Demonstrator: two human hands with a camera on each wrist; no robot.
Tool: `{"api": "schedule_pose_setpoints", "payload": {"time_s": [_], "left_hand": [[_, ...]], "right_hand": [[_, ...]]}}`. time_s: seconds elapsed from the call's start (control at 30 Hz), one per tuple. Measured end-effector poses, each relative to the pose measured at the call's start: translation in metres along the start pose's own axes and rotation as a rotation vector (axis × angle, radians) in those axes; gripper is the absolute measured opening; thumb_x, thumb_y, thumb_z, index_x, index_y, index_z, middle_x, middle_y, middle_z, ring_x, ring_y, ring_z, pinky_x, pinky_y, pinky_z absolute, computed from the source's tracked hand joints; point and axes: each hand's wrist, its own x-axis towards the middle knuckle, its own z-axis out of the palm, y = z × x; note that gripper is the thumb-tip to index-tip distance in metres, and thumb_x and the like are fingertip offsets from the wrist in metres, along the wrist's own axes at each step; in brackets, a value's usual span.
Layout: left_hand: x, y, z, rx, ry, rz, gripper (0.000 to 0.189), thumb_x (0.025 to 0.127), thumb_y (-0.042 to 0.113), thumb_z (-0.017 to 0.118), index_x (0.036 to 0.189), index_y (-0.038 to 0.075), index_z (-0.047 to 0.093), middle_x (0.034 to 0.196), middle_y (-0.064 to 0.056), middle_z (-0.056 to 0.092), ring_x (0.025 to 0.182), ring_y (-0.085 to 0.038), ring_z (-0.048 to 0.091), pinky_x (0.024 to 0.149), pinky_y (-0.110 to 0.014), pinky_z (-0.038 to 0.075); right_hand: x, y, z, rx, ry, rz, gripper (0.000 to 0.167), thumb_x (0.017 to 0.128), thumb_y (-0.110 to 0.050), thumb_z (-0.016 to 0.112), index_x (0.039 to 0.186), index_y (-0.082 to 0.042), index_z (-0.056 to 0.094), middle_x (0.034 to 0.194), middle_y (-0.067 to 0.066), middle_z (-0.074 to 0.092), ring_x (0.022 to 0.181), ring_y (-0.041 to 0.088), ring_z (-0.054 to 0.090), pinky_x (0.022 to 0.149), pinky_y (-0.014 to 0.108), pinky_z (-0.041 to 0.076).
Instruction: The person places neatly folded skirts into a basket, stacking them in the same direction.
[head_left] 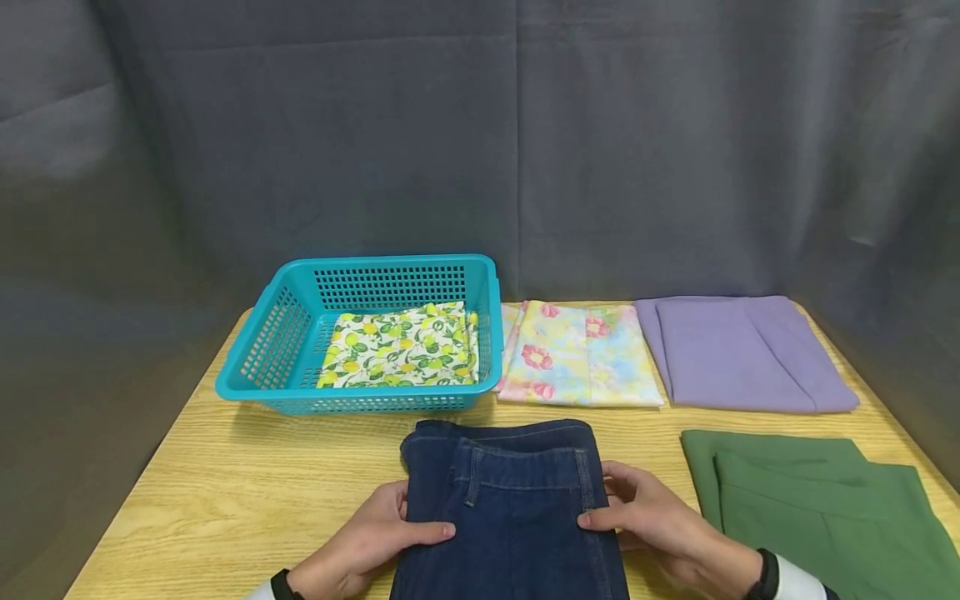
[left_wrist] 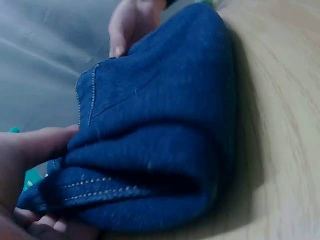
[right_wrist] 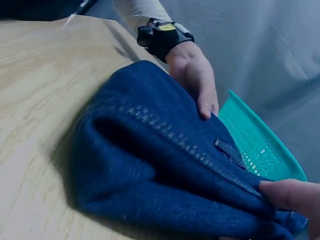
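The folded dark blue denim garment with belt loops is at the near side of the light wooden worktop, in front of the rectangular turquoise plastic basket. The left hand has its grip on the garment's left edge, the thumb on top; the right hand grasps the right edge likewise. Inside the basket lies a folded white lemon-printed cloth. A folded green cloth lies near the right hand.
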Motion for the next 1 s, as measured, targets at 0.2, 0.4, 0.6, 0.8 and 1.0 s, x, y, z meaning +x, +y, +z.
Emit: {"api": "schedule_pose_setpoints", "payload": {"time_s": [0.2, 0.4, 0.6, 0.8, 1.0], "left_hand": [[-0.001, -0.002, -0.002, -0.036, 0.053, 0.004, 0.069, 0.084, 0.010, 0.076, 0.140, -0.007, 0.040, 0.120, -0.013, 0.071, 0.103, -0.020, 0.072, 0.089, -0.033, 0.058], [-0.004, 0.000, -0.001, -0.050, 0.050, 0.000, 0.058, 0.083, 0.010, 0.078, 0.133, -0.006, 0.051, 0.115, -0.012, 0.074, 0.098, -0.019, 0.073, 0.086, -0.032, 0.060], [-0.014, 0.013, 0.006, -0.006, 0.059, 0.024, 0.057, 0.082, 0.013, 0.080, 0.130, -0.004, 0.055, 0.114, -0.009, 0.074, 0.103, -0.018, 0.071, 0.091, -0.030, 0.056], [-0.032, 0.032, 0.012, 0.002, 0.021, 0.063, 0.062, 0.084, 0.015, 0.079, 0.137, -0.001, 0.050, 0.125, -0.009, 0.069, 0.111, -0.020, 0.068, 0.096, -0.034, 0.055], [-0.050, 0.054, 0.010, 0.042, 0.015, 0.150, 0.060, 0.085, 0.015, 0.078, 0.137, 0.002, 0.051, 0.129, -0.007, 0.066, 0.115, -0.018, 0.065, 0.098, -0.034, 0.054]], "right_hand": [[-0.001, 0.005, -0.001, 0.020, -0.032, -0.014, 0.092, 0.089, -0.017, 0.071, 0.154, 0.007, 0.010, 0.137, 0.031, 0.055, 0.115, 0.033, 0.065, 0.089, 0.047, 0.058], [-0.003, 0.005, -0.001, 0.012, -0.021, -0.009, 0.095, 0.089, -0.016, 0.071, 0.153, 0.010, 0.007, 0.129, 0.030, 0.061, 0.119, 0.035, 0.063, 0.092, 0.047, 0.057], [-0.018, -0.006, -0.005, 0.028, -0.048, -0.054, 0.099, 0.088, -0.015, 0.071, 0.154, 0.009, 0.002, 0.089, 0.004, 0.071, 0.109, 0.025, 0.068, 0.090, 0.043, 0.058], [-0.036, -0.021, -0.010, 0.019, -0.088, -0.110, 0.100, 0.087, -0.012, 0.070, 0.155, 0.008, -0.002, 0.127, 0.021, 0.066, 0.091, 0.015, 0.071, 0.083, 0.040, 0.059], [-0.044, -0.044, -0.010, -0.007, -0.073, -0.137, 0.103, 0.087, -0.013, 0.071, 0.157, 0.002, -0.002, 0.148, 0.031, 0.044, 0.080, 0.011, 0.067, 0.076, 0.034, 0.054]]}}
